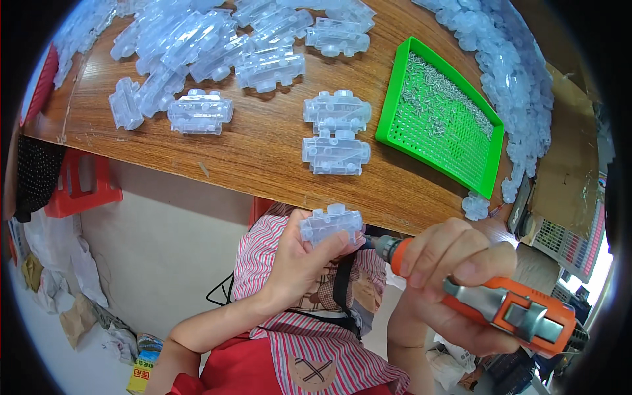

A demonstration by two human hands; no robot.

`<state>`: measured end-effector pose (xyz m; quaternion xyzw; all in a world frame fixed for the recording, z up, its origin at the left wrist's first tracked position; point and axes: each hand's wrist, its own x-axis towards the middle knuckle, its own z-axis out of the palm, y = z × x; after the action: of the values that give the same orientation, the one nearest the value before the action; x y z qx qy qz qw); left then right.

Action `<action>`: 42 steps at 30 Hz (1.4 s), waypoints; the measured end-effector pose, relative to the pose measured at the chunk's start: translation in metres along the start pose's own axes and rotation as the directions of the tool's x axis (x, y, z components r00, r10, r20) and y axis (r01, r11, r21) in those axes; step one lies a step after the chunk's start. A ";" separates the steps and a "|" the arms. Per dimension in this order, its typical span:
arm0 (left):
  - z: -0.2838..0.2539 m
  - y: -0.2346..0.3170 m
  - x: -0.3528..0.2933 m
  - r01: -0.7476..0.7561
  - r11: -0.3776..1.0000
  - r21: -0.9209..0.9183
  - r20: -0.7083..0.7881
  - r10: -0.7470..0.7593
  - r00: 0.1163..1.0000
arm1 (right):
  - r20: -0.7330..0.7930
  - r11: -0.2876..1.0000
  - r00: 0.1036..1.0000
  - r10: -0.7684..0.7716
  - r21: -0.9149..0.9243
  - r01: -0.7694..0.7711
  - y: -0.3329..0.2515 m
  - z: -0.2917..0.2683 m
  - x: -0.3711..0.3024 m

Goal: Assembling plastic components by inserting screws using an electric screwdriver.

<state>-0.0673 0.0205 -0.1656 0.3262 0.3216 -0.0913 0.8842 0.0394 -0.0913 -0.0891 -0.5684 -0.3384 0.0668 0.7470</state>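
Note:
In my left hand (293,266) is a clear plastic housing (329,225), pinched between thumb and fingers just off the table's front edge. My right hand (457,283) wraps round an orange electric screwdriver (536,322) with a metal clip on its side. Its chuck end (385,248) points left at the right end of the housing; whether the bit touches is hidden by my left thumb and the housing. Two similar clear housings (337,157) stand one behind the other on the wooden table beyond my hands.
A green perforated tray (388,128) with many small silver screws sits at the right of the table (263,158). Clear housings (191,39) are heaped at the far left, and small clear parts (513,85) along the right. A red stool (82,184) stands at the left.

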 end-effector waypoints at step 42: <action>0.003 0.107 -0.002 -0.542 -0.097 0.834 0.550 0.199 0.811 | -0.333 0.970 0.942 0.041 -0.212 -0.117 -0.020 -0.043 0.062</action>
<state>-0.0273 0.1007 -0.1076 0.9001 -0.0527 -0.0735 0.4262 0.1056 -0.1025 -0.0499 -0.6670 -0.1921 -0.0375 0.7189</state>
